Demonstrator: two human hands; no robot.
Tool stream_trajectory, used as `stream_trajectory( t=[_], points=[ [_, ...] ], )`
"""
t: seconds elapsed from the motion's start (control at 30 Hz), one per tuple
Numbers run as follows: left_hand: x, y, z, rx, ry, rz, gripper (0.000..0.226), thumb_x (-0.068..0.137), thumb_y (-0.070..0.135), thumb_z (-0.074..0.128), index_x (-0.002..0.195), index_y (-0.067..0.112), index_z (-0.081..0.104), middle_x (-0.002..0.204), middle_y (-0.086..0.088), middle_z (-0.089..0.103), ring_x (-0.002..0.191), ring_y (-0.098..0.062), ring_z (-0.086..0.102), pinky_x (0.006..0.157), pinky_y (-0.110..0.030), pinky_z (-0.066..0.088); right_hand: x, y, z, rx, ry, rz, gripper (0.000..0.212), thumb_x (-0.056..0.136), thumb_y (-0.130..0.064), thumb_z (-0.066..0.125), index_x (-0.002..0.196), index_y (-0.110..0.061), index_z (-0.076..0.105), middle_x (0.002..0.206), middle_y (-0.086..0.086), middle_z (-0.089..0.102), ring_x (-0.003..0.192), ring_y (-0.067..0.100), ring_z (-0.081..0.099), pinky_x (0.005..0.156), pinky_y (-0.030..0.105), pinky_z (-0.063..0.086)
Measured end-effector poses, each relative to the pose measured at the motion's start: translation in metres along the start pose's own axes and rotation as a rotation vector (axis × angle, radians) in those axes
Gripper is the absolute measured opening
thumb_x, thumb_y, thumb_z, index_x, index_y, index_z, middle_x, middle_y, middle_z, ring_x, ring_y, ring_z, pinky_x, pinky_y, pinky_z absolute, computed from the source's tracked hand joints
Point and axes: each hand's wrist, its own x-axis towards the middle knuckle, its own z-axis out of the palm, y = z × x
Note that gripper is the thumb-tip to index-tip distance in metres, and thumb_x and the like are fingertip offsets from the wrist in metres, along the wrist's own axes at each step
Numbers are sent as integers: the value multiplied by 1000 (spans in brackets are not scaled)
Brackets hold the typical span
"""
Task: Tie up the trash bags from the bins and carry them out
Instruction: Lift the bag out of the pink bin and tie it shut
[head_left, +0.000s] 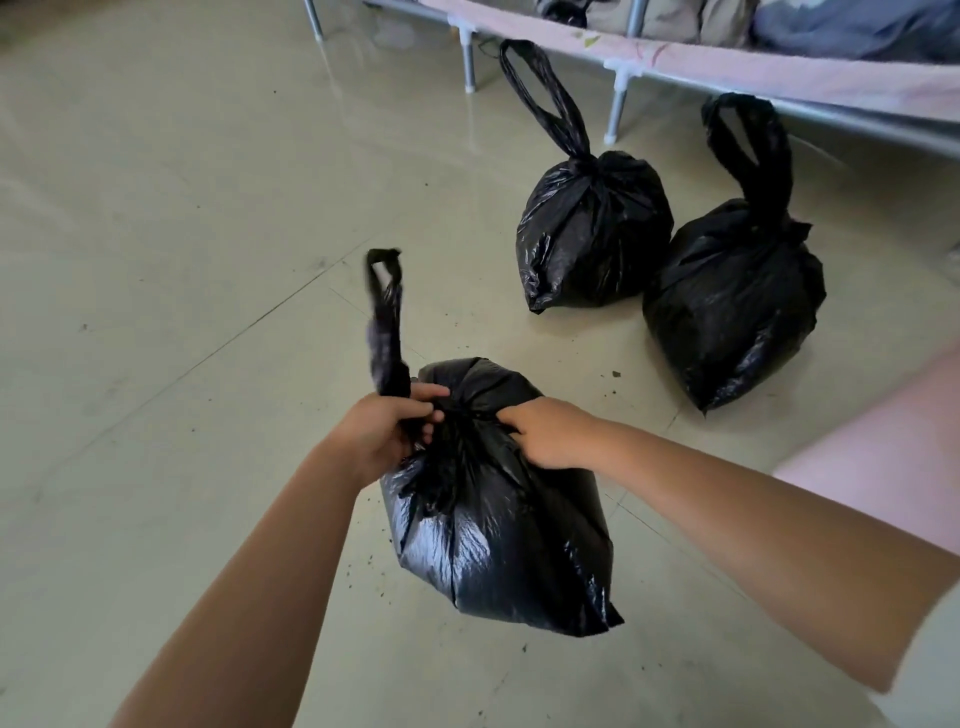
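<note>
Here the left hand (387, 426) grips the near black bag's (498, 525) handle loop (385, 322), and the right hand (545, 434) pinches its gathered top. Two tied bags (592, 234) sit touching by the bed (779, 67).

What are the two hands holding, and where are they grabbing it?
Both hold the nearest black trash bag at its gathered neck. The left hand grips the base of the upright handle loop; the right hand pinches the bunched plastic beside the knot.
</note>
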Motion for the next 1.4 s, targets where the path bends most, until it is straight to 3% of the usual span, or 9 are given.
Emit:
stream_trajectory(
  t=[0.3, 0.47, 0.6, 0.8, 0.93, 1.1, 1.17, 1.27, 1.4],
  points=[
    [2, -23, 13, -243, -24, 111, 36, 92, -8, 32, 109, 15, 56, 87, -2, 61, 79, -13, 56, 72, -23, 49, -4, 0, 6, -39, -1, 5, 24, 93, -18, 37, 105, -2, 51, 113, 22, 59, 103, 36, 54, 78, 35, 41],
    [4, -35, 6, -74, -61, 150, 38, 88, -15, 37, 81, 13, 61, 64, 10, 71, 64, -4, 63, 60, -14, 54, -9, -2, 15, -46, -184, -8, 29, 92, -21, 40, 114, -6, 51, 118, 18, 58, 107, 33, 53, 81, 32, 40],
    [10, -49, -2, 50, 167, 314, 38, 77, -24, 50, 67, 13, 54, 63, -2, 59, 58, -9, 59, 62, -21, 49, -14, -3, 2, 37, -396, -7, 29, 89, -23, 44, 110, -6, 57, 111, 12, 60, 99, 24, 54, 81, 30, 42],
    [8, -58, -7, 241, 190, 448, 32, 68, -14, 70, 62, 15, 59, 66, 0, 61, 47, 11, 59, 51, -3, 46, 2, 4, -25, 136, 185, -86, 31, 89, -9, 47, 117, -7, 60, 120, 9, 63, 106, 23, 59, 90, 25, 41],
    [8, -58, -4, 212, 212, 450, 30, 69, -11, 71, 63, 17, 60, 67, 0, 62, 53, 0, 62, 52, -5, 47, 19, -1, -15, 57, -28, -169, 53, 89, -9, 49, 139, -19, 35, 140, 7, 46, 116, 22, 52, 88, 17, 32],
    [2, -54, 0, 168, 237, 388, 22, 76, -1, 68, 70, 17, 59, 68, 1, 62, 61, -3, 63, 60, -12, 51, 28, -8, -14, -80, -92, -248, 31, 85, -10, 51, 115, -12, 60, 82, -1, 53, 83, 17, 48, 59, 24, 27],
    [-4, -43, 1, -6, 133, 321, 14, 85, 7, 58, 74, 14, 59, 66, 3, 67, 64, -10, 65, 59, -16, 53, 25, -8, -17, -251, -56, -310, 26, 85, -11, 49, 108, -8, 62, 84, 3, 54, 91, 26, 51, 67, 25, 32],
    [-12, -12, -4, -222, -80, 395, 48, 97, 27, 29, 62, 17, 59, 69, 2, 64, 67, -7, 62, 66, -21, 52, 18, -8, -21, -545, 9, -383, 27, 92, -17, 40, 108, -7, 59, 110, 11, 57, 107, 28, 47, 87, 37, 41],
    [-13, 16, -9, -406, -142, 328, 71, 94, 54, 15, 34, 21, 35, 34, 8, 32, 35, -11, 30, 39, -15, 35, 4, -8, -25, -549, 206, -557, 22, 91, -12, 43, 88, -3, 63, 93, 11, 62, 94, 29, 51, 75, 37, 43]
  ],
)
